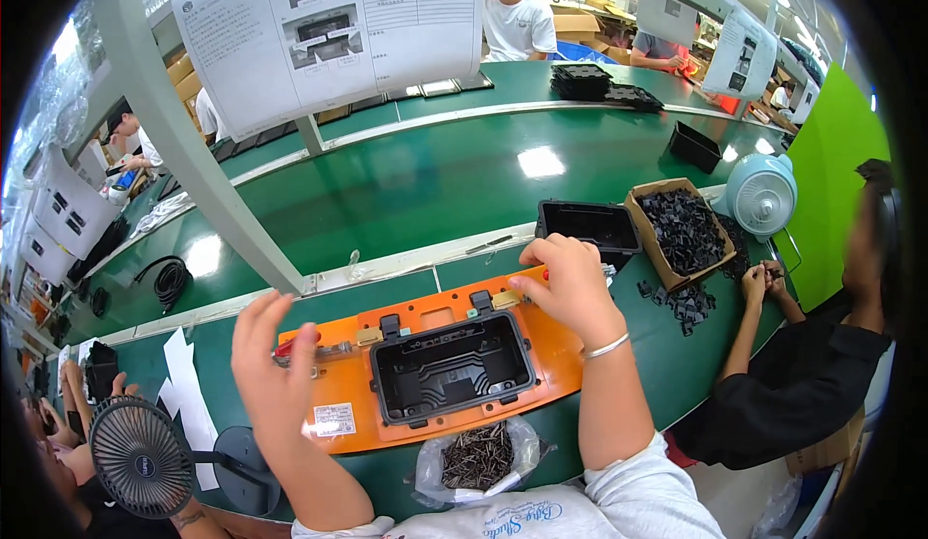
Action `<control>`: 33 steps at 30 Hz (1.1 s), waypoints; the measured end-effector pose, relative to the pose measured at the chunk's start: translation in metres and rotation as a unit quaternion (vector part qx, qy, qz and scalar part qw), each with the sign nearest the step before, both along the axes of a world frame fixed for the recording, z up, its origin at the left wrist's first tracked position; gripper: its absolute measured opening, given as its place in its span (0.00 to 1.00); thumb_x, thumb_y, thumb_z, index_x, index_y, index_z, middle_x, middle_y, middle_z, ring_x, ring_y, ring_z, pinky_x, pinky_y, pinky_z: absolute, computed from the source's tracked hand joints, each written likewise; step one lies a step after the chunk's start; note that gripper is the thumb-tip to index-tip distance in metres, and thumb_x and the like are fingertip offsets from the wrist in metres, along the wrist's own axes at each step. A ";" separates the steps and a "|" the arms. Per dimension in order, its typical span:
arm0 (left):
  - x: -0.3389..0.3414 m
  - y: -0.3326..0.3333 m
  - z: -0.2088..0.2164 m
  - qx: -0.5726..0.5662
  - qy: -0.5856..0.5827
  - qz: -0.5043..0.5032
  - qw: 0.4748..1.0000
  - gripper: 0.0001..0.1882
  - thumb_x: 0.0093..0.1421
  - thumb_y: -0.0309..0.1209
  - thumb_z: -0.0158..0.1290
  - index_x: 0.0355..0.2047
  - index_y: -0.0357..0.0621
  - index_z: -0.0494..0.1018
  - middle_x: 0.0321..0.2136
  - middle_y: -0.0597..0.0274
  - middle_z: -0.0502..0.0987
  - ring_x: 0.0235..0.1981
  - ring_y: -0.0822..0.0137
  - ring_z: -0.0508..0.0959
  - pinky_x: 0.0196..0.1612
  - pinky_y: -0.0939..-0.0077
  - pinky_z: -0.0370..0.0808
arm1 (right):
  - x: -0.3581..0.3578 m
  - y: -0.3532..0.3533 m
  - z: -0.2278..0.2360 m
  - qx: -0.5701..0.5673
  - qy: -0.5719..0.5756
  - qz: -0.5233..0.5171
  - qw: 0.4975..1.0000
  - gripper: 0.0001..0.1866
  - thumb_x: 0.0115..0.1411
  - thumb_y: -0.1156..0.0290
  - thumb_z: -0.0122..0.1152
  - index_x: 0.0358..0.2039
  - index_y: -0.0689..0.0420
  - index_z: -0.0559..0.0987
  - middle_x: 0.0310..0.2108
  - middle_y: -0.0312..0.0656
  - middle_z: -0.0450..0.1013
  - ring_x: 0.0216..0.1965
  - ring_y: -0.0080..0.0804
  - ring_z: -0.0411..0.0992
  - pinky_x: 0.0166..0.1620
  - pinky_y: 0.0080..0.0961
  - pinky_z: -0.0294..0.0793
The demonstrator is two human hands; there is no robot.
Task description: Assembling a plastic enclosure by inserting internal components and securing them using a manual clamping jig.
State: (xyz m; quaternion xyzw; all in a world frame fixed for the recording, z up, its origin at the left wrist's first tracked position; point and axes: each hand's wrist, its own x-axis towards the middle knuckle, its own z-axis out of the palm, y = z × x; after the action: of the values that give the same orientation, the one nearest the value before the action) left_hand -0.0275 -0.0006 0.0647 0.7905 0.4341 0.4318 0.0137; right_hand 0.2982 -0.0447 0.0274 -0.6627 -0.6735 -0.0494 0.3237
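An orange fixture plate [333, 394] lies in front of me. A black rectangular case [454, 384] sits in it, open side up, with two black latches along its far edge. My left hand [275, 370] is raised over the plate's left end, fingers apart and empty, beside a toggle clamp with a red handle [284, 349]. My right hand [575, 288] hovers over the far right part of the plate, thumb spread from curled fingers. Between thumb and fingers shows a bit of another red handle [546, 274]; I see no grip on it.
A clear bag of screws [478, 457] lies near me. Beyond the plate stand a black bin [590, 225], a carton of small black parts [681, 230] and a light-blue fan [761, 196]. A dark fan [142, 457] is at left. Co-workers sit both sides; a post [184, 123] rises at left.
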 end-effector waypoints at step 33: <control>-0.063 0.008 -0.014 -0.155 0.005 0.212 0.965 0.33 0.62 0.44 0.54 0.63 0.42 0.59 0.67 0.34 0.46 0.69 0.43 0.47 0.66 0.57 0.51 | 0.045 -0.067 0.044 0.091 0.147 -0.183 0.968 0.30 0.52 0.58 0.70 0.49 0.66 0.73 0.52 0.61 0.70 0.62 0.54 0.61 0.59 0.38 0.62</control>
State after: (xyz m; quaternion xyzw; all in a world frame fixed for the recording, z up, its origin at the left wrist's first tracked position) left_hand -0.0900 0.0071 0.0512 0.6704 0.6537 0.3486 0.0422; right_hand 0.3429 -0.1121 0.0717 -0.7425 -0.4783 -0.0713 0.4636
